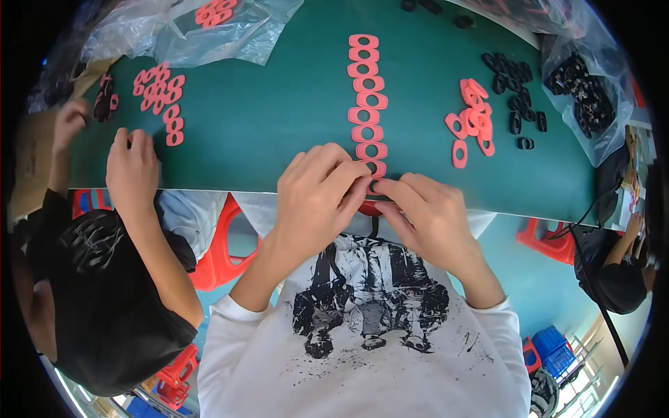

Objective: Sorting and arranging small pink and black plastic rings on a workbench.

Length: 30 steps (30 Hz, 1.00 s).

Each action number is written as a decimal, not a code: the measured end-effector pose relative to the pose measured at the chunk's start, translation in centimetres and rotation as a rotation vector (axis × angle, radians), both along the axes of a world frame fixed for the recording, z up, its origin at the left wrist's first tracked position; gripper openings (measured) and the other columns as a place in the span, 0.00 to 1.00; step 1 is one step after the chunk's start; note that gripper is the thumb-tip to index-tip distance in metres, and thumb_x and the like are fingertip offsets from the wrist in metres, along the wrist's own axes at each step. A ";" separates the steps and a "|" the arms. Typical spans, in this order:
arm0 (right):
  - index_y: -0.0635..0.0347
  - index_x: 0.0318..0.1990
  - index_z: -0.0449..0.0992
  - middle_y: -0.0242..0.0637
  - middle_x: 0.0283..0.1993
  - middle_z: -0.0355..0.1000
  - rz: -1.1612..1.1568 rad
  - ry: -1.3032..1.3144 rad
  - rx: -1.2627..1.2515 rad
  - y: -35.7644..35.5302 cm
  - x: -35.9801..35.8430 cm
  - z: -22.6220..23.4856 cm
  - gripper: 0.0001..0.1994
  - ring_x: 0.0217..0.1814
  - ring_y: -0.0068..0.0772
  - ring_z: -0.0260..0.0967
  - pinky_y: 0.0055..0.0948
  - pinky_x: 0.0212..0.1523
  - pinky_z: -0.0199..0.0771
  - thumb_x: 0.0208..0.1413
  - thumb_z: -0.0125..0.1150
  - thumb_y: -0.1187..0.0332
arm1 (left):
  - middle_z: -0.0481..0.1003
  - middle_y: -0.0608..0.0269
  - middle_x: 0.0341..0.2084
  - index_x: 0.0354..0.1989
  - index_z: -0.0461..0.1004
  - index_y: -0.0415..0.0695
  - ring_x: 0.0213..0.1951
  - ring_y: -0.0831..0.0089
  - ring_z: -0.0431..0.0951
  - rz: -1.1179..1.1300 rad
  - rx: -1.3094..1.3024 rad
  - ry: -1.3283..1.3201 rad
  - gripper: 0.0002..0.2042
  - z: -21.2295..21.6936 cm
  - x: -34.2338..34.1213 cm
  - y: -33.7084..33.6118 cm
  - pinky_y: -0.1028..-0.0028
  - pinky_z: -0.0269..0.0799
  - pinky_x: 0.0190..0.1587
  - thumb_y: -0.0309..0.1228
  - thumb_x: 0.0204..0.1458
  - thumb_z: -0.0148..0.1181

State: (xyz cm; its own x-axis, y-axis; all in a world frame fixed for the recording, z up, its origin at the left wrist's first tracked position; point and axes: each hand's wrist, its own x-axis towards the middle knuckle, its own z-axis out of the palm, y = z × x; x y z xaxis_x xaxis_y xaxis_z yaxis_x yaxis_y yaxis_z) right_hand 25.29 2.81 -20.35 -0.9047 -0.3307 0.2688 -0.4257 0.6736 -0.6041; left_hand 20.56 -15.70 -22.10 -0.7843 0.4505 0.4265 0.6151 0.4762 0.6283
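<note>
My left hand (317, 191) and my right hand (425, 212) meet at the near edge of the green table (279, 118). Together their fingertips pinch a small black ring (375, 186) over a pink oval ring piece (369, 207) that is mostly hidden under the fingers. A straight column of pink oval rings (364, 97) runs away from my hands toward the far side. A loose pile of pink rings (470, 122) lies to the right, with several black rings (514, 90) beyond it.
A co-worker in black sits at my left, a hand (131, 171) on the table edge near another cluster of pink rings (162, 97). Clear plastic bags (209, 28) lie at the far left; a bag of black parts (585, 97) sits right. Red stools (216, 258) stand below.
</note>
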 end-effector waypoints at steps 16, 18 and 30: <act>0.67 0.36 0.77 0.36 0.29 0.73 -0.235 -0.114 -0.228 3.7 1.7 0.4 0.06 0.25 0.23 0.71 0.21 0.26 0.70 0.50 0.62 0.83 | 0.51 0.36 0.69 0.67 0.57 0.31 0.70 0.39 0.49 0.007 -0.358 0.046 0.37 0.2 0.2 4.2 0.38 0.47 0.65 0.34 0.47 0.58; 0.67 0.36 0.77 0.36 0.29 0.73 -0.265 -0.123 -0.232 3.3 1.7 0.4 0.05 0.25 0.23 0.71 0.21 0.26 0.70 0.51 0.62 0.82 | 0.51 0.36 0.69 0.66 0.57 0.31 0.70 0.40 0.49 0.010 -0.398 0.060 0.36 -0.3 -0.5 3.8 0.39 0.46 0.66 0.35 0.48 0.57; 0.68 0.38 0.77 0.39 0.34 0.76 -0.196 -0.185 -0.267 2.6 0.6 -0.1 0.05 0.29 0.27 0.75 0.21 0.30 0.76 0.53 0.61 0.81 | 0.53 0.38 0.69 0.64 0.59 0.26 0.71 0.47 0.53 0.012 -0.478 0.061 0.35 -0.2 -0.9 2.2 0.47 0.47 0.69 0.34 0.48 0.55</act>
